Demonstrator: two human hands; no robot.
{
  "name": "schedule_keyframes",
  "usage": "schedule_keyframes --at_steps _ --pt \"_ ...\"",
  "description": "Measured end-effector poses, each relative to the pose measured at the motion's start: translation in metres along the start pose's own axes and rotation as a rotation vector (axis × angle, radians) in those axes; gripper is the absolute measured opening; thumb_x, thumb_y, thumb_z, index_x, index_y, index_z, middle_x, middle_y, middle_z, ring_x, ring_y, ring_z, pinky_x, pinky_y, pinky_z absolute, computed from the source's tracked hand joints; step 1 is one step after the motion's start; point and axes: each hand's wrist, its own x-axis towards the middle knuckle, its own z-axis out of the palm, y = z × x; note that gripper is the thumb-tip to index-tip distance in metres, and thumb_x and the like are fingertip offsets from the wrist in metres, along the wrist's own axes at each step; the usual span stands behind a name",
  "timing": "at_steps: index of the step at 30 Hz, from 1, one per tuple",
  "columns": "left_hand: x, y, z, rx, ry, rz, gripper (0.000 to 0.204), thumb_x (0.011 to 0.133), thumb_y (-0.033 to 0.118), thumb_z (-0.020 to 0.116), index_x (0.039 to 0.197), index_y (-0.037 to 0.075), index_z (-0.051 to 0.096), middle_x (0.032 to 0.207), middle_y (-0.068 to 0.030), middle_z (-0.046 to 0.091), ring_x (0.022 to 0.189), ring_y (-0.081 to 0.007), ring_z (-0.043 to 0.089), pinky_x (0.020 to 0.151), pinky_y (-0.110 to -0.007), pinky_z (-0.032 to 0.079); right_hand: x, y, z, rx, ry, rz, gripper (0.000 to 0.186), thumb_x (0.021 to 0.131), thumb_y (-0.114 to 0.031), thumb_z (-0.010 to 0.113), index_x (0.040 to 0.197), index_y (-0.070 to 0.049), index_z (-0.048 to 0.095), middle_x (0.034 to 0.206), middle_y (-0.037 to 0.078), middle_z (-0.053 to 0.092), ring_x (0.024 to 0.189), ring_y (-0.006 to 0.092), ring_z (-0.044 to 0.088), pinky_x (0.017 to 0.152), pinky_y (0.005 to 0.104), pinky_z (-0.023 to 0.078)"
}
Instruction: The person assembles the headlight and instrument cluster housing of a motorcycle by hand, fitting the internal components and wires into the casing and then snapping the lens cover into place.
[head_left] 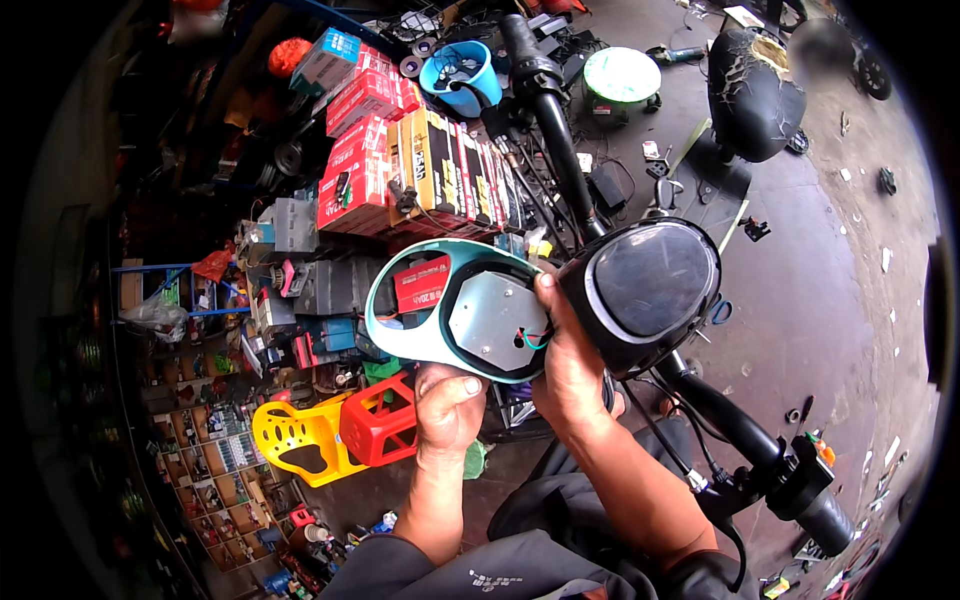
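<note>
While above the left hand [447,412], mint housing [432,336] against right hand [570,368].

The plastic shell [430,342] looks smooth, the plate [487,320] metallic.

We see the most light on the right, where the floor [800,250] looks pale. On our left, the shelves [235,487] are dim and fade to black. The dark panel [655,275] has a soft grey shine, and the stool top [622,75] looks almost white. The pale green cover [425,345] is clear. Straight lines bend near the rim, corners are black, and one upper right patch is blurry.
</note>
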Motion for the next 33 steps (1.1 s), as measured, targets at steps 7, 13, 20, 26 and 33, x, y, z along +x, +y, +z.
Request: schedule_keyframes --at_steps 7,13,20,26,33 --pt "-0.011 -0.004 -0.008 -0.023 -0.005 0.009 0.069 0.078 0.005 0.064 0.141 -0.008 0.040 0.136 -0.0189 0.054 0.129 -0.0326 0.051 0.109 -0.045 0.040 -0.011 -0.017 0.009 0.015 -0.076 0.035 0.037 0.090 -0.024 0.066 0.121 -0.004 0.061 0.108 0.005 0.066 0.101 0.0154 0.062 0.092 0.0325 0.049" --pt "-0.009 -0.022 -0.008 0.107 0.032 0.108 0.058 0.085 0.006 0.067 0.138 -0.004 0.046 0.133 -0.0150 0.057 0.122 -0.0285 0.055 0.107 -0.046 0.042 -0.007 -0.011 0.000 0.032 -0.074 0.009 0.044 0.086 -0.023 0.067 0.124 -0.003 0.057 0.114 0.011 0.065 0.105 0.0214 0.063 0.096 0.0360 0.048" --pt "-0.013 -0.029 -0.007 0.085 0.129 0.163 0.053 0.087 0.001 0.067 0.136 -0.003 0.049 0.129 -0.0111 0.059 0.118 -0.0211 0.056 0.105 -0.035 0.041 -0.005 -0.011 -0.004 0.042 -0.087 -0.058 0.041 0.086 -0.019 0.065 0.123 -0.004 0.055 0.118 0.015 0.064 0.110 0.0257 0.063 0.100 0.0406 0.048" --pt "-0.015 -0.011 -0.006 0.779 0.034 0.307 0.042 0.097 0.012 0.060 0.133 -0.007 0.051 0.124 -0.0123 0.061 0.114 -0.0209 0.056 0.102 -0.034 0.041 0.001 -0.007 -0.013 -0.019 -0.092 -0.026 0.041 0.086 -0.018 0.065 0.123 -0.001 0.055 0.118 0.014 0.064 0.108 0.0239 0.063 0.098 0.0390 0.048" --pt "-0.019 -0.022 -0.017 0.567 0.180 0.339 0.042 0.098 0.013 0.059 0.133 -0.008 0.052 0.128 -0.0124 0.060 0.117 -0.0196 0.055 0.103 -0.033 0.040 -0.004 -0.004 0.000 -0.033 0.038 -0.038 0.037 0.088 -0.024 0.068 0.117 -0.003 0.060 0.107 0.009 0.066 0.100 0.0188 0.064 0.094 0.0353 0.050"
